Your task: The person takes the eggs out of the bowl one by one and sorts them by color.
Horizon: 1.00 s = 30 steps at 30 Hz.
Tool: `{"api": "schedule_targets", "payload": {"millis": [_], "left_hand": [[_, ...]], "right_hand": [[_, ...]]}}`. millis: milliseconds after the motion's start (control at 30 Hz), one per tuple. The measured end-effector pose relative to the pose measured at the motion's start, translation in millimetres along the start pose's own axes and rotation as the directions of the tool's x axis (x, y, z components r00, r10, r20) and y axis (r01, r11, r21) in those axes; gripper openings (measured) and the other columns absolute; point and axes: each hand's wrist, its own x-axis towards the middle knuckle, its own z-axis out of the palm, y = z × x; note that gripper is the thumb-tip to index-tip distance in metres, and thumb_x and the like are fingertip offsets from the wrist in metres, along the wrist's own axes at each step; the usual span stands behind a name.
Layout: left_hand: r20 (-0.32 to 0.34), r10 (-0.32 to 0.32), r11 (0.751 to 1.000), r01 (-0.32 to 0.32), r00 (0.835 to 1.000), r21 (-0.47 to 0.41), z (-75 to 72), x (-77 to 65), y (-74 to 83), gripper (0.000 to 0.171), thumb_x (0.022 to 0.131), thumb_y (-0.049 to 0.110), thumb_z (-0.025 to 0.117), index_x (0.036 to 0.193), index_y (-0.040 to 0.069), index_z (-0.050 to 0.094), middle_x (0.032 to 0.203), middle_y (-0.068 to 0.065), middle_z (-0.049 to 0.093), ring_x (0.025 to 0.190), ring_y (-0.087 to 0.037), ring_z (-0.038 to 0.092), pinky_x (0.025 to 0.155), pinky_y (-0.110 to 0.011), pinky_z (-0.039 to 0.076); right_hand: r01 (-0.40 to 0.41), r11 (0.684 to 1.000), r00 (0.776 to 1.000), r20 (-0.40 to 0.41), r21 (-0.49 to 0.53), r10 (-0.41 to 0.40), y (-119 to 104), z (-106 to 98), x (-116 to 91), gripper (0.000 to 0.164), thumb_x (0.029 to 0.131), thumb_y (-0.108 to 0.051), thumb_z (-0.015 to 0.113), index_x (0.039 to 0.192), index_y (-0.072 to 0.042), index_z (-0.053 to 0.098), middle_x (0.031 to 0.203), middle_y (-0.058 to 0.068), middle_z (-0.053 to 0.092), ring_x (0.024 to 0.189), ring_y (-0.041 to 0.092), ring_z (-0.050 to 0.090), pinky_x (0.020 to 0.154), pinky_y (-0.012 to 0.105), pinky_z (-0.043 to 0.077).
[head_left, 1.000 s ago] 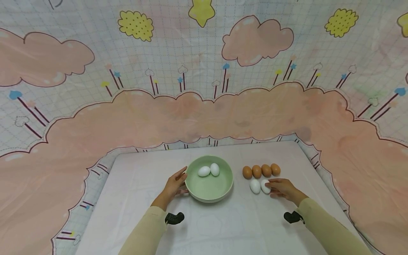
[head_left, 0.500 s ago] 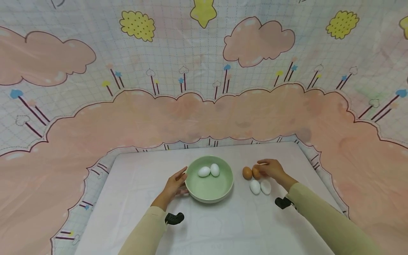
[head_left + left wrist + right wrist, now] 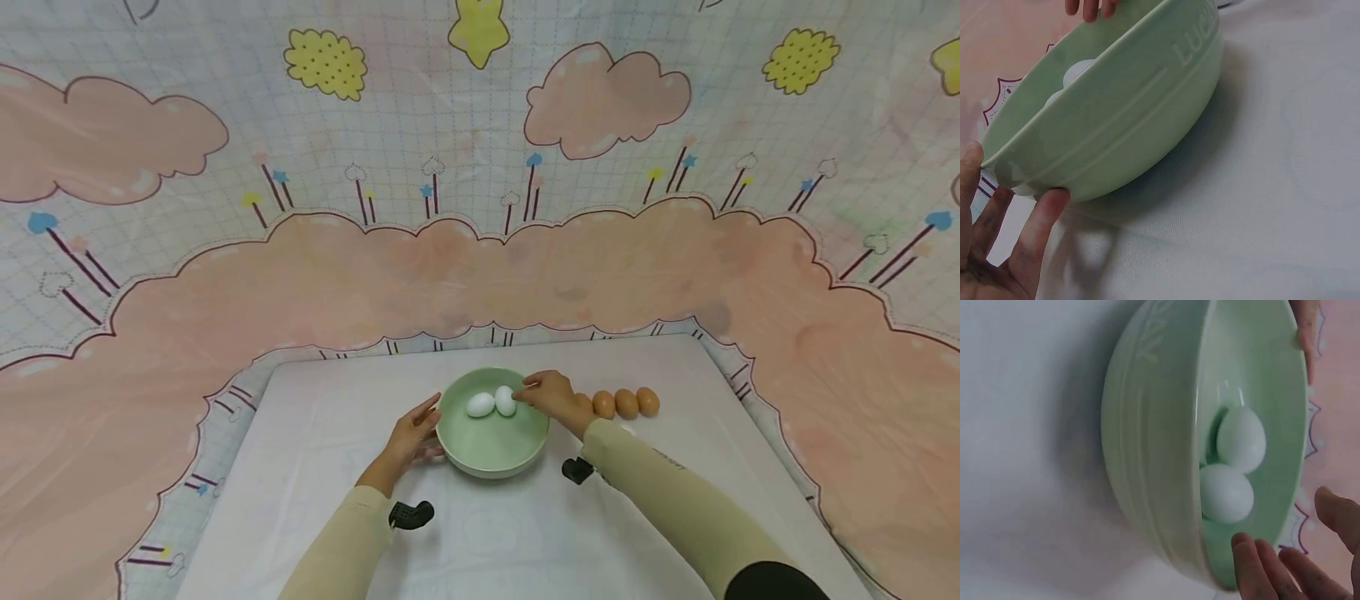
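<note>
A light green bowl (image 3: 487,454) stands on the white-covered table, with two white eggs (image 3: 481,405) lying inside near its far side. My left hand (image 3: 408,437) touches the bowl's left outer side, fingers spread along the rim and wall. Over the right rim reaches my right hand (image 3: 558,402). Its fingertips (image 3: 1244,544) appear close to the nearer white egg (image 3: 1227,494); thumb and fingers are apart and hold nothing. To the right of the bowl, several brown eggs (image 3: 626,404) lie in a row, the leftmost partly behind the right hand. White eggs in front of that row are mostly hidden by the right sleeve.
The white table (image 3: 322,417) extends on both sides of the bowl. Behind it hangs a cloth backdrop (image 3: 480,279) printed with clouds. A small black device (image 3: 411,515) sits at the left wrist and another black device (image 3: 577,470) at the right.
My right hand has moved left from beside the white eggs on the table, past the brown eggs, to the bowl's right rim. Left hand and bowl stay in place.
</note>
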Motion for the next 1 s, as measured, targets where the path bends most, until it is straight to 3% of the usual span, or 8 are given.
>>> {"api": "schedule_targets", "payload": {"millis": [167, 267, 567, 833, 1000], "left_hand": [[-0.004, -0.007, 1.000, 0.007, 1.000, 0.000, -1.1, 0.4, -0.7, 0.049, 0.104, 0.020, 0.052, 0.151, 0.018, 0.041, 0.152, -0.023, 0.038, 0.114, -0.039, 0.060, 0.078, -0.048, 0.062], [-0.006, -0.005, 1.000, 0.005, 1.000, -0.003, -1.4, 0.4, -1.3, 0.049, 0.103, 0.020, 0.052, 0.151, 0.018, 0.042, 0.151, -0.023, 0.039, 0.113, -0.038, 0.061, 0.077, -0.048, 0.062], [0.011, 0.002, 1.000, -0.002, 1.000, -0.002, -0.6, -1.4, -0.6, 0.049, 0.104, 0.018, 0.051, 0.152, 0.015, 0.039, 0.153, -0.026, 0.036, 0.120, -0.047, 0.056, 0.078, -0.049, 0.062], [0.000, 0.000, 1.000, 0.000, 1.000, -0.004, 0.0, -1.1, 0.4, 0.049, 0.104, 0.020, 0.052, 0.151, 0.016, 0.041, 0.152, -0.025, 0.037, 0.118, -0.046, 0.058, 0.076, -0.047, 0.063], [-0.001, -0.001, 1.000, 0.001, 1.000, -0.003, -1.0, 1.5, -2.2, 0.049, 0.103, 0.019, 0.052, 0.151, 0.017, 0.042, 0.153, -0.024, 0.037, 0.117, -0.044, 0.059, 0.076, -0.045, 0.063]], "right_hand": [[-0.020, 0.999, 0.999, -0.035, -0.035, 0.019, -1.4, 21.4, 6.6, 0.051, 0.082, -0.025, 0.080, 0.122, 0.002, 0.067, 0.114, 0.018, 0.071, 0.106, 0.031, 0.066, 0.088, 0.038, 0.059], [-0.011, 1.000, 0.999, -0.050, -0.029, 0.009, 0.7, 31.8, 11.2, 0.052, 0.082, -0.023, 0.081, 0.123, 0.005, 0.065, 0.115, 0.020, 0.069, 0.107, 0.032, 0.065, 0.090, 0.040, 0.058], [-0.021, 0.999, 0.994, -0.102, 0.048, 0.026, 3.3, 55.5, 19.3, 0.054, 0.083, -0.016, 0.079, 0.128, 0.007, 0.060, 0.131, 0.020, 0.062, 0.123, 0.035, 0.057, 0.103, 0.045, 0.051], [0.017, 0.997, 0.979, -0.202, -0.075, -0.032, 7.4, 70.0, 18.5, 0.042, 0.077, -0.015, 0.084, 0.113, 0.002, 0.070, 0.115, 0.016, 0.070, 0.109, 0.032, 0.064, 0.096, 0.045, 0.053], [0.040, 0.995, 0.972, -0.227, -0.091, -0.060, 10.1, 73.9, 18.4, 0.040, 0.077, -0.013, 0.084, 0.112, 0.002, 0.071, 0.112, 0.015, 0.071, 0.108, 0.031, 0.064, 0.097, 0.045, 0.053]]}}
